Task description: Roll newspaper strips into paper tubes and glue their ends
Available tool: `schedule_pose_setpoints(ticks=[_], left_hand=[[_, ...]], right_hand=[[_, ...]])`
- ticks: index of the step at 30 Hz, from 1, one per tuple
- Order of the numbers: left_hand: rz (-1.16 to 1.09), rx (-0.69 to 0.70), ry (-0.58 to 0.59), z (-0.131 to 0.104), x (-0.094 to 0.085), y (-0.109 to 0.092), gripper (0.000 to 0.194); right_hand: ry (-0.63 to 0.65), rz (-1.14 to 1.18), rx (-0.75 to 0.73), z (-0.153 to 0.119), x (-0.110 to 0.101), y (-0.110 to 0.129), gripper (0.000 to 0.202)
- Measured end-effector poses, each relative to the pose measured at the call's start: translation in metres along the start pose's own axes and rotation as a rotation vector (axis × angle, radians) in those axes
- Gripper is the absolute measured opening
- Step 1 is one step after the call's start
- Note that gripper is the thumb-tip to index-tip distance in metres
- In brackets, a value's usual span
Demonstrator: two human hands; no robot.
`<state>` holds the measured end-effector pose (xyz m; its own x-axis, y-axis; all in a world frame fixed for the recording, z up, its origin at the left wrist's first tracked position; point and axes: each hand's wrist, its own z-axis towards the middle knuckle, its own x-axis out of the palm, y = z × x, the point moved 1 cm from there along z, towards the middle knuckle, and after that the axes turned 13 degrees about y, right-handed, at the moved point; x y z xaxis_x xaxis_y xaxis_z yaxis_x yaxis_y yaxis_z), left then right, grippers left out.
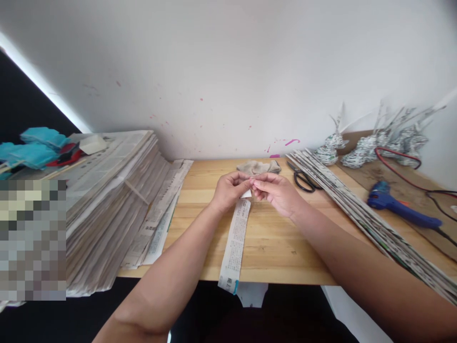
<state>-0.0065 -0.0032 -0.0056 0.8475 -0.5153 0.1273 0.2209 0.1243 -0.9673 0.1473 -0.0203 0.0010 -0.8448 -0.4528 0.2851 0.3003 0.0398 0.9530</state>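
Note:
My left hand (230, 191) and my right hand (277, 193) meet above the middle of the wooden table, thumbs and fingertips pinched together. Between them they grip the far end of a newspaper strip (233, 240); a small white bit of paper shows just below the fingertips. The printed strip runs toward me, and its near end hangs over the table's front edge. How the paper is bent inside the fingers is hidden. Just behind my hands a crumpled beige cloth (259, 166) lies against the wall.
At left stands a tall newspaper stack (117, 190), with loose sheets (164, 209) beside it. To the right lie black-handled scissors (305, 181), a bundle of rolled paper sticks (357, 214) and a blue glue gun (403, 207) on cardboard. Woven paper figures (364, 150) stand behind, near a red-black cable.

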Motion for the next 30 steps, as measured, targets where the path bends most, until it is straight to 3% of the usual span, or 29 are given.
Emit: schedule_pose_setpoints(ticks=[10, 30], left_hand=[[0.121, 0.055, -0.033, -0.0009, 0.0006, 0.0028, 0.033], [0.081, 0.064, -0.028, -0.0002, 0.0011, 0.0028, 0.032]], right_hand=[[-0.003, -0.007, -0.032, -0.0001, 0.0033, 0.0003, 0.020], [0.011, 0.031, -0.023, 0.0006, 0.0007, 0.0010, 0.014]])
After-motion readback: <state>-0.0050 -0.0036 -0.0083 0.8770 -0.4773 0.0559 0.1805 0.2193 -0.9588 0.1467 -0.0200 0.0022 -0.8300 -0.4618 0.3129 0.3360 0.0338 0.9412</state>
